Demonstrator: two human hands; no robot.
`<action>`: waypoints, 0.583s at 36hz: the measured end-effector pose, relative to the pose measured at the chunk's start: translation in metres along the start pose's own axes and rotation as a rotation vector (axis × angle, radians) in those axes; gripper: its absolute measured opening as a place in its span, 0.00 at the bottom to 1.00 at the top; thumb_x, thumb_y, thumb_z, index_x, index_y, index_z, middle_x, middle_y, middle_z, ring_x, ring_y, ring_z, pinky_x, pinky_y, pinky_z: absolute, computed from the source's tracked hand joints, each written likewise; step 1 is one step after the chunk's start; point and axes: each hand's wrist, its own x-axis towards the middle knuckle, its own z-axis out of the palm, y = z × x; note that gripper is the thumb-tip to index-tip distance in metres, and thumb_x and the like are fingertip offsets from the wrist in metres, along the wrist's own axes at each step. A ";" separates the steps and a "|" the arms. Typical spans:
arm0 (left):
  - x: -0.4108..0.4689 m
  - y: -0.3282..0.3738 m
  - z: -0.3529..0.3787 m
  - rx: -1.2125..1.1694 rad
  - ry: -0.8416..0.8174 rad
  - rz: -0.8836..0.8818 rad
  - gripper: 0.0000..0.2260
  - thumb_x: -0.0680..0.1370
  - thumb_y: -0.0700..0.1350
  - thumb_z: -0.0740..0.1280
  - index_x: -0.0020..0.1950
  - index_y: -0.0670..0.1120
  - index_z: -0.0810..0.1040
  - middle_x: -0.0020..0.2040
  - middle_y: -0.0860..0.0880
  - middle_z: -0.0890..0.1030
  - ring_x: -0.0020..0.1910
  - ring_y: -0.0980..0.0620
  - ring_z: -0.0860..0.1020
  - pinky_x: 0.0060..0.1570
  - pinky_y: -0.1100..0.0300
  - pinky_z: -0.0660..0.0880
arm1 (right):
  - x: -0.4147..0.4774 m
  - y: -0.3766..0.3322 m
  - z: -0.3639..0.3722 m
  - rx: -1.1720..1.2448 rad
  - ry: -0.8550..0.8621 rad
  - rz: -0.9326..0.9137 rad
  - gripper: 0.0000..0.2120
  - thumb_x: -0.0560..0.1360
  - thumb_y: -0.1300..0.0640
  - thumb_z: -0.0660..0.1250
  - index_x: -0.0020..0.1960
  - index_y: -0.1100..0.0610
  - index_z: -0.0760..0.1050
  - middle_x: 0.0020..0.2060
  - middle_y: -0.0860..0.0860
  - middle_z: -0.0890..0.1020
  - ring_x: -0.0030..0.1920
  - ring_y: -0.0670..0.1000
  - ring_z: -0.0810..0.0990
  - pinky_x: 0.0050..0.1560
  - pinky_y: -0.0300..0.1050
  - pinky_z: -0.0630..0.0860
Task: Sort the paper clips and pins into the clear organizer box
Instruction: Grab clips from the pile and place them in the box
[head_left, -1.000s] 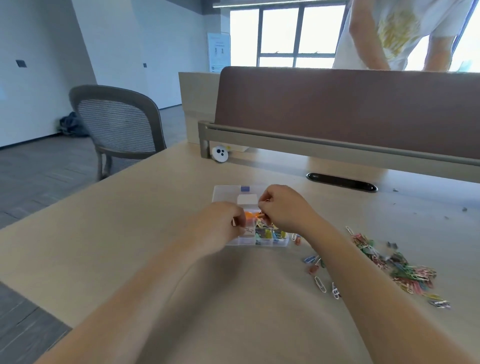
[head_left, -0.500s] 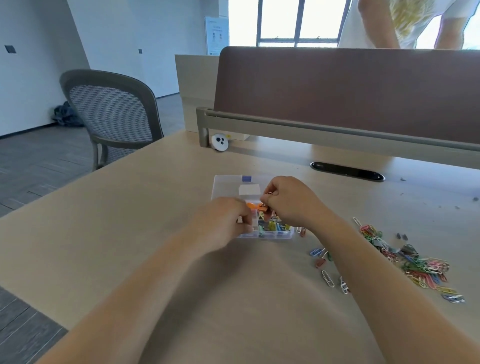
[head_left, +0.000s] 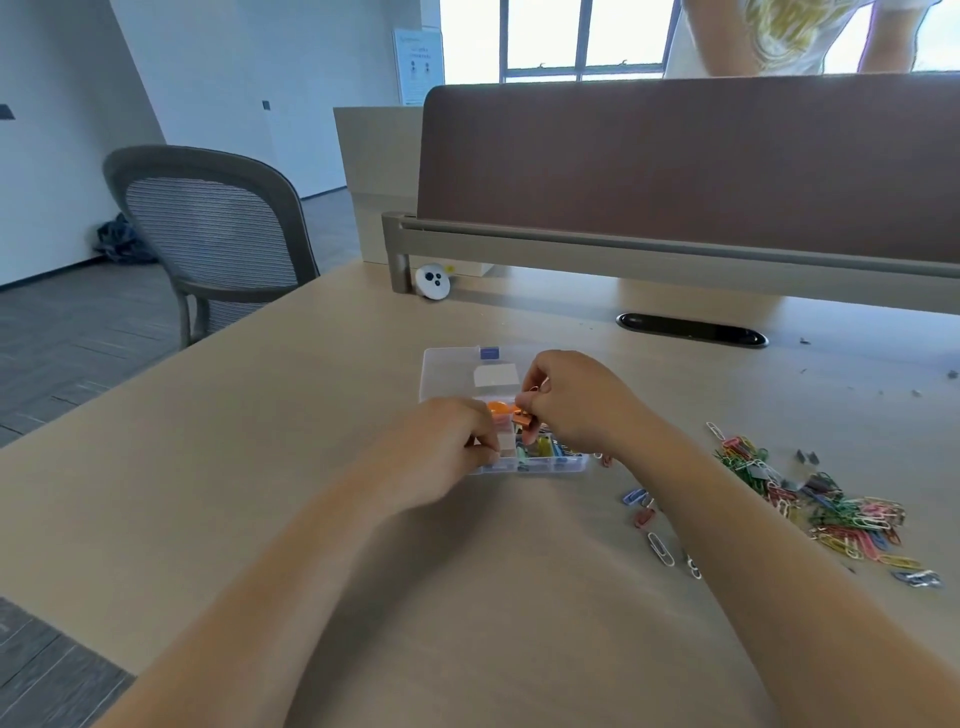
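pinching an orange clip (head_left: 523, 417), right hand (head_left: 576, 402) hovered over the organizer box (head_left: 447, 371); left hand (head_left: 447, 441) gripped its edge. i judged: release straight below fingertips (head_left: 521, 401).

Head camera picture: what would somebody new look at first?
Two hands meet over the clear organizer box in the middle of the desk: the left hand grips its near edge and the right hand pinches an orange clip above it. To the right lies a bright heap of paper clips in many colours.
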 end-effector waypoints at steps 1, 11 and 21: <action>0.000 0.001 0.000 -0.005 -0.004 0.003 0.03 0.75 0.44 0.68 0.42 0.50 0.81 0.43 0.57 0.77 0.43 0.57 0.74 0.44 0.61 0.71 | 0.000 0.000 0.000 0.007 0.004 0.004 0.05 0.79 0.54 0.65 0.47 0.55 0.75 0.33 0.43 0.76 0.33 0.42 0.73 0.31 0.36 0.64; -0.001 0.011 -0.002 -0.184 0.172 -0.234 0.07 0.75 0.55 0.69 0.43 0.53 0.77 0.40 0.52 0.78 0.39 0.52 0.76 0.38 0.55 0.73 | 0.000 -0.001 0.005 0.088 0.012 0.045 0.04 0.79 0.54 0.65 0.48 0.54 0.72 0.37 0.46 0.77 0.34 0.42 0.73 0.30 0.36 0.63; -0.001 0.021 -0.005 -0.297 0.196 -0.295 0.09 0.72 0.56 0.71 0.44 0.54 0.76 0.38 0.53 0.78 0.36 0.54 0.75 0.32 0.63 0.66 | 0.005 -0.006 0.014 0.112 0.007 0.046 0.06 0.78 0.52 0.66 0.48 0.54 0.74 0.45 0.50 0.80 0.44 0.51 0.80 0.43 0.46 0.75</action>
